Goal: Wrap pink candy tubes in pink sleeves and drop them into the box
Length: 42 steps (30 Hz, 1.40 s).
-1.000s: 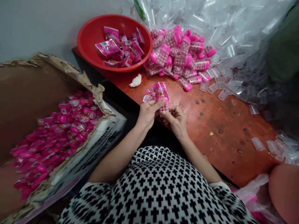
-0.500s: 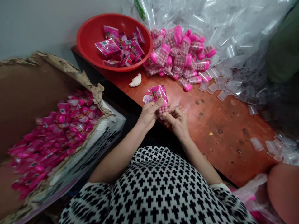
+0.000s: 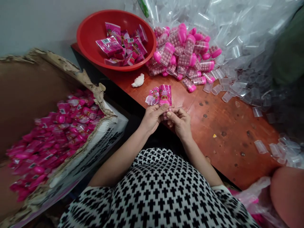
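My left hand (image 3: 152, 117) and my right hand (image 3: 180, 122) meet at the near edge of a red-brown table (image 3: 225, 136). Together they pinch a small candy tube (image 3: 165, 109) that sits inside a pink printed wrapper (image 3: 164, 94). My left hand also grips a few spare pink wrappers (image 3: 153, 96) beside it. Both hands have their fingers closed round these things. The tube's lower end is hidden by my fingers.
A red bowl (image 3: 95, 38) with pink wrappers stands at the table's far left. A pile of pink-capped candy tubes (image 3: 182, 53) lies beside it, then clear empty tubes (image 3: 237, 85) in plastic bags. A torn cardboard box (image 3: 52, 133) of wrapped tubes sits at my left. A white crumpled scrap (image 3: 138, 80) lies nearby.
The pink wrapper has slid further down over the tube, which now hardly shows below it. My hands have drawn closer together.
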Motion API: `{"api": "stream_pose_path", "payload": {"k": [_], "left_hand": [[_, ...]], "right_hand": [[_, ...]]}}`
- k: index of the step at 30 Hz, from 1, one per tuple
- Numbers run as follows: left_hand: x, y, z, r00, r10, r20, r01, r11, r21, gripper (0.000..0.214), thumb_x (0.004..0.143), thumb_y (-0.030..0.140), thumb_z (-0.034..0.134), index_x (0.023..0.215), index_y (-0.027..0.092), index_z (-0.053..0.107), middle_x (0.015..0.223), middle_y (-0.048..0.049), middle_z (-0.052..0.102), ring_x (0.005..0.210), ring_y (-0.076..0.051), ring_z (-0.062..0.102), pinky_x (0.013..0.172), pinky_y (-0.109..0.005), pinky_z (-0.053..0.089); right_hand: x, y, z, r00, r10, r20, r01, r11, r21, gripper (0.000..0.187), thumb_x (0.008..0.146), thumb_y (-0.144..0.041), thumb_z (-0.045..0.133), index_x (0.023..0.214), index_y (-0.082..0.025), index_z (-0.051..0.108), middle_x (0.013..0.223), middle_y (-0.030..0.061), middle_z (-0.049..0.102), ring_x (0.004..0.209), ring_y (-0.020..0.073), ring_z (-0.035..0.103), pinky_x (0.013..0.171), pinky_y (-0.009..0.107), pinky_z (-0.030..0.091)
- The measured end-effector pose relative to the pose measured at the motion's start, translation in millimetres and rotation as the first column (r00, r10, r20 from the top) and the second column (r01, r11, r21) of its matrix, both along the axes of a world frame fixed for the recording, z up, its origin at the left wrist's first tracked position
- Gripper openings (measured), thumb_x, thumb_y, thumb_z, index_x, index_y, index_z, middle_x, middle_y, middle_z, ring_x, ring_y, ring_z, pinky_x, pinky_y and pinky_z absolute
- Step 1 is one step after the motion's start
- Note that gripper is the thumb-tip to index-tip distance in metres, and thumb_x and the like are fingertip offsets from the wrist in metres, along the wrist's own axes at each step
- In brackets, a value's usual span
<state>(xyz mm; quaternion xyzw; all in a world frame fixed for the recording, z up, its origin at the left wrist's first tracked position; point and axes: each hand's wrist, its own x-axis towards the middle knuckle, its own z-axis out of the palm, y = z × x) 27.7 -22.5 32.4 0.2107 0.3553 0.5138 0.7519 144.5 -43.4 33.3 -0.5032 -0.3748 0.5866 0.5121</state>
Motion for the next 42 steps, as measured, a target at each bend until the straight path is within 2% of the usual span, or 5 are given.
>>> {"api": "stream_pose_path", "payload": {"k": [5,12,24,37,42], "left_hand": [[5.8,0.6,-2.0,0.991,0.131,0.013,-0.131,0.991,-0.029,0.04,0.062,0.047,0.081,0.072,0.011,0.066,0.073,-0.0076,0.069,0.07,-0.016,0.066,0.058,-0.024,0.05],[18.6,-6.6,-0.5,0.961,0.273,-0.045,-0.275,0.961,-0.029,0.031,0.062,0.038,0.083,0.063,0.013,0.065,0.058,0.0008,0.061,0.05,-0.006,0.053,0.049,-0.019,0.042],[13.5,-3.3,-0.5,0.984,0.179,0.016,-0.177,0.981,-0.084,0.035,0.059,0.038,0.085,0.068,0.011,0.065,0.064,-0.0015,0.064,0.057,-0.009,0.06,0.056,-0.02,0.048],[13.9,-4.7,-1.1,0.983,0.18,0.036,-0.176,0.981,-0.079,0.039,0.063,0.045,0.081,0.071,0.013,0.061,0.062,0.0004,0.059,0.051,-0.008,0.055,0.049,-0.022,0.046],[7.4,7.9,-2.5,0.973,0.23,0.02,-0.227,0.967,-0.114,0.035,0.059,0.035,0.085,0.066,0.012,0.06,0.06,0.001,0.059,0.055,-0.008,0.057,0.055,-0.02,0.047]], "right_hand": [[-0.4,-2.9,0.9,0.997,-0.019,0.078,0.018,1.0,0.015,0.02,0.07,-0.032,0.076,0.077,-0.019,0.063,0.062,-0.0047,0.067,0.043,0.0056,0.051,0.04,0.018,0.041],[-4.6,-5.7,-2.0,0.996,-0.065,-0.053,0.063,0.997,-0.043,0.019,0.071,-0.03,0.075,0.075,-0.018,0.062,0.062,-0.0037,0.067,0.042,0.005,0.052,0.038,0.016,0.039],[-2.2,-4.5,-5.6,0.988,-0.097,0.123,0.091,0.994,0.053,0.024,0.071,-0.033,0.077,0.079,-0.018,0.061,0.062,-0.0064,0.062,0.043,0.0042,0.05,0.041,0.017,0.042],[1.0,7.6,-6.7,0.997,-0.025,-0.069,0.021,0.998,-0.061,0.029,0.063,-0.033,0.082,0.076,-0.018,0.06,0.059,-0.0045,0.067,0.042,0.0066,0.056,0.039,0.016,0.045],[0.7,2.4,-5.4,0.992,0.015,-0.124,-0.02,0.999,-0.039,0.036,0.063,-0.032,0.084,0.088,-0.021,0.061,0.071,-0.0029,0.073,0.06,0.0111,0.068,0.06,0.024,0.059]]}}
